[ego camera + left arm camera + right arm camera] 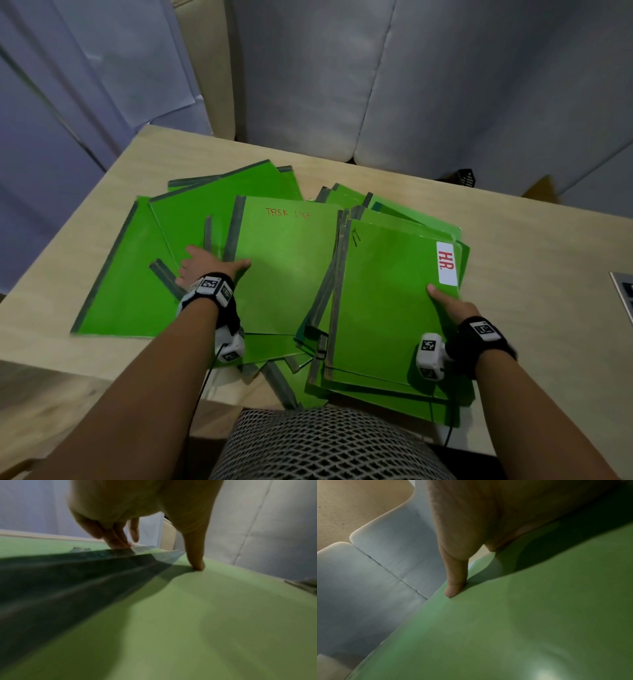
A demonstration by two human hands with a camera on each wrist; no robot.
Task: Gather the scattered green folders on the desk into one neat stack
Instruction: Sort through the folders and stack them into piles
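Observation:
Several green folders with dark spines lie fanned over the wooden desk (pixel 534 281). My left hand (pixel 209 265) lies across the spine of the "TASK LIST" folder (pixel 284 274). Its thumb (pixel 197 562) presses the green cover. Its fingers (pixel 116 539) touch down past the dark spine (pixel 68 581), toward the left folders (pixel 130 281). My right hand (pixel 452 306) holds the right edge of the "HR." folder (pixel 387 301), which tops the right pile. The thumb (pixel 453 586) lies on that cover (pixel 522 615), and the fingers are hidden beyond the edge.
A grey sofa (pixel 445 85) stands behind the desk. A black object (pixel 464 176) sits at the desk's far edge, and a grey device corner (pixel 623 294) shows at the right. Folder ends overhang the near edge above a mesh surface (pixel 325 445).

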